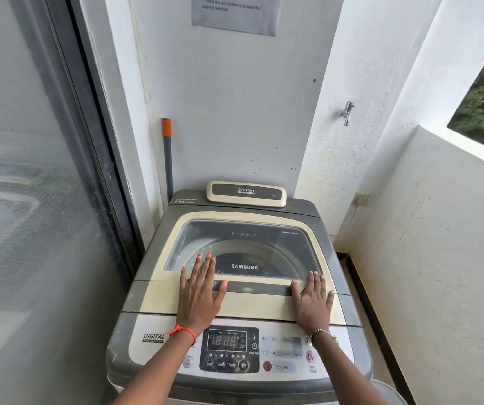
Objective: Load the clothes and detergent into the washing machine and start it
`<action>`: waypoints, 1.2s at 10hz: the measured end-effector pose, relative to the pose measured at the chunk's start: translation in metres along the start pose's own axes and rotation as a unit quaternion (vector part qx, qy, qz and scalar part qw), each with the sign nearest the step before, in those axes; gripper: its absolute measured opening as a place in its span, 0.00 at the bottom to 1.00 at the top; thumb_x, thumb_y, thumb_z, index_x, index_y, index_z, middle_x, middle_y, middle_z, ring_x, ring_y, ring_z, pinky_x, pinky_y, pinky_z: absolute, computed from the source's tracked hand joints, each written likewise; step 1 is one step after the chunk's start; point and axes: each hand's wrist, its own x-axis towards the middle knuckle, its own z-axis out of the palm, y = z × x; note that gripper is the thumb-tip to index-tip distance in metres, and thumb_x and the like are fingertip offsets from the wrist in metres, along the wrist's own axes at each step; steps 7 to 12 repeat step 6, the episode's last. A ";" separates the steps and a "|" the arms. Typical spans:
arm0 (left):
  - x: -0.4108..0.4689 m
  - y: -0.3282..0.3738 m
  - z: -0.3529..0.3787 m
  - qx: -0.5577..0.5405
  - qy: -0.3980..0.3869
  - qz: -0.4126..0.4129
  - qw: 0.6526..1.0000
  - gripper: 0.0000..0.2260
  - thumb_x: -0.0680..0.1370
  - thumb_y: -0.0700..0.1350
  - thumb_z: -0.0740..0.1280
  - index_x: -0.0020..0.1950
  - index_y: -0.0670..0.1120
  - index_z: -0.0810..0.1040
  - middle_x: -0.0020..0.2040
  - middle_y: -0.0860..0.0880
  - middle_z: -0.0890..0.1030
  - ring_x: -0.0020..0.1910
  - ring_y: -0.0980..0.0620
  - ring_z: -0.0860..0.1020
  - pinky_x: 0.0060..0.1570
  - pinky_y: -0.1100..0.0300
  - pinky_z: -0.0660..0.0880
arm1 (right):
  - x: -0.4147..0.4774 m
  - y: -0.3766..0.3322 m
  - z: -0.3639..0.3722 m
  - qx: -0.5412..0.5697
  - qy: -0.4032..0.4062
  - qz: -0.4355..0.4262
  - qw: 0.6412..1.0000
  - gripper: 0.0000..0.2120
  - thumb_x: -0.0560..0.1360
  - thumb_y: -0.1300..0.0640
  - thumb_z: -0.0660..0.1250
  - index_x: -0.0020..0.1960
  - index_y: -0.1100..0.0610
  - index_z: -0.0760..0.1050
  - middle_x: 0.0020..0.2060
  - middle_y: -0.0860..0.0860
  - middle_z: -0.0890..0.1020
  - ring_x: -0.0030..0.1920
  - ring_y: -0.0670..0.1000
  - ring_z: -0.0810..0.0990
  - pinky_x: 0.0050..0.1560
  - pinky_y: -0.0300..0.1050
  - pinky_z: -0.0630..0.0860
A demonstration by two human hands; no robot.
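This is a small balcony corner with white walls. A big glass door fills the 9 o'clock side, and a low white wall stands at 3 o'clock. A paper sign hangs at 12 o'clock. A metal tap sticks out of the wall near 2 o'clock. A grey stick with an orange band stands by the wall at 11 o'clock, just behind the machine.

The washing machine sits in the middle, toward 6 o'clock. Its lid is down. Both hands lie flat on the lid with straight fingers and hold nothing. The left hand is at the lid's 8 o'clock, with its fingertips on the glass window. The right hand is at the lid's 4 o'clock. The control panel at 6 o'clock shows numbers.
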 end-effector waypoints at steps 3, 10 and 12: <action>-0.003 0.004 -0.006 0.009 0.027 0.007 1.000 0.35 0.78 0.63 0.36 0.73 0.41 0.61 0.74 0.46 0.60 0.76 0.56 0.46 0.71 0.53 0.37 | -0.007 -0.004 0.002 -0.035 0.021 -0.006 0.999 0.30 0.81 0.46 0.42 0.74 0.60 0.34 0.76 0.53 0.39 0.76 0.51 0.36 0.75 0.53 0.38; 0.009 0.026 -0.011 -0.014 0.099 0.026 0.995 0.28 0.78 0.60 0.35 0.75 0.50 0.34 0.75 0.59 0.32 0.74 0.63 0.35 0.71 0.52 0.41 | -0.001 -0.024 -0.003 -0.061 0.046 -0.142 0.987 0.26 0.81 0.48 0.43 0.71 0.53 0.31 0.74 0.49 0.36 0.56 0.30 0.15 0.61 0.33 0.19; 0.009 0.026 -0.011 -0.014 0.099 0.026 0.995 0.28 0.78 0.60 0.35 0.75 0.50 0.34 0.75 0.59 0.32 0.74 0.63 0.35 0.71 0.52 0.41 | -0.001 -0.024 -0.003 -0.061 0.046 -0.142 0.987 0.26 0.81 0.48 0.43 0.71 0.53 0.31 0.74 0.49 0.36 0.56 0.30 0.15 0.61 0.33 0.19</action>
